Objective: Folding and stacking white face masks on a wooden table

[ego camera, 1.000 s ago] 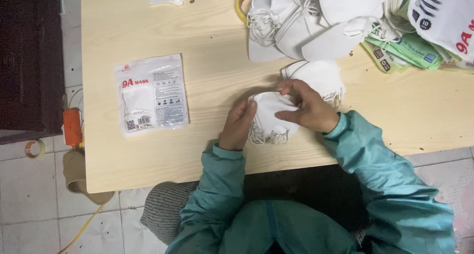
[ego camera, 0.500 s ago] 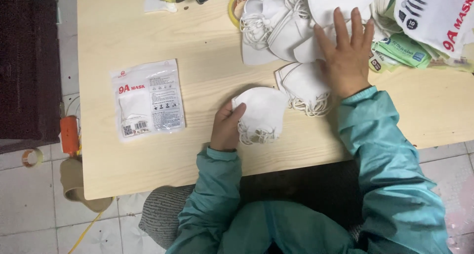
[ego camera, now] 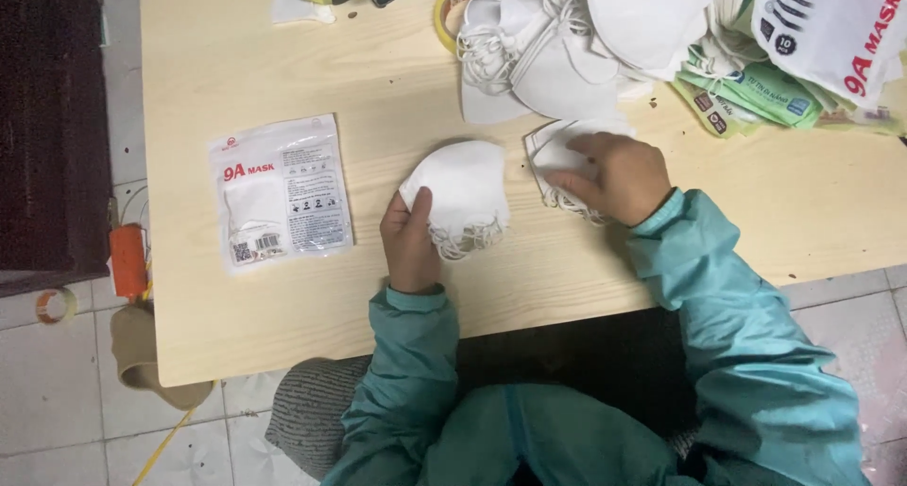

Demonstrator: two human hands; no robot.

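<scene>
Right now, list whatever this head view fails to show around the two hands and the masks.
- Small stack of masks: the right hand covers most of it, so the count is unclear.
- Left hand: its fingers go under the white mask stack, out of sight.
- Heap of loose masks: cut off by the top edge.
- Large white pack: cut off by the top right corner.
- Sealed mask pack: the contents are only a faint outline.

The tape roll (ego camera: 452, 4) (yellow) and mask pile (ego camera: 605, 42) run off the top edge.
</scene>
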